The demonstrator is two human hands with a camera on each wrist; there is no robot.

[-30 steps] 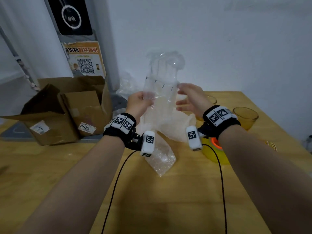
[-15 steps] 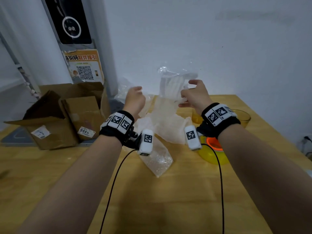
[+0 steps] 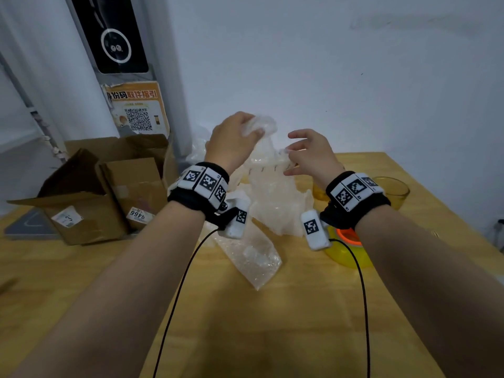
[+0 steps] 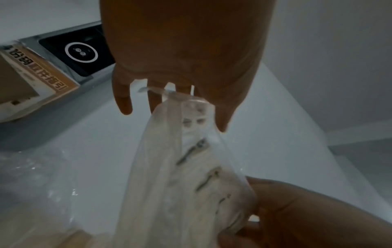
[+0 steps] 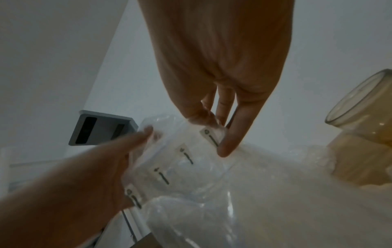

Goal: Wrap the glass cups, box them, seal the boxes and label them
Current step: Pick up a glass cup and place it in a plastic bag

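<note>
This looks like a small parcel-packing corner, the back room of a shop or pickup point rather than a home. A plain light wooden table [image 3: 245, 323] stands against a bare white wall [image 3: 327, 64]. On its left end sit opened brown cardboard shipping boxes [image 3: 90, 203] with white printed labels (one reads 4466). Behind them rises a grey metal locker column [image 3: 128, 77] with a black panel and white ring, bearing an orange-and-white QR-code notice [image 3: 136, 110]. Clear air-cushion and bubble wrapping [image 3: 272, 203] lies heaped on the table beside a yellow tape roll with an orange core [image 3: 346, 249].
</note>
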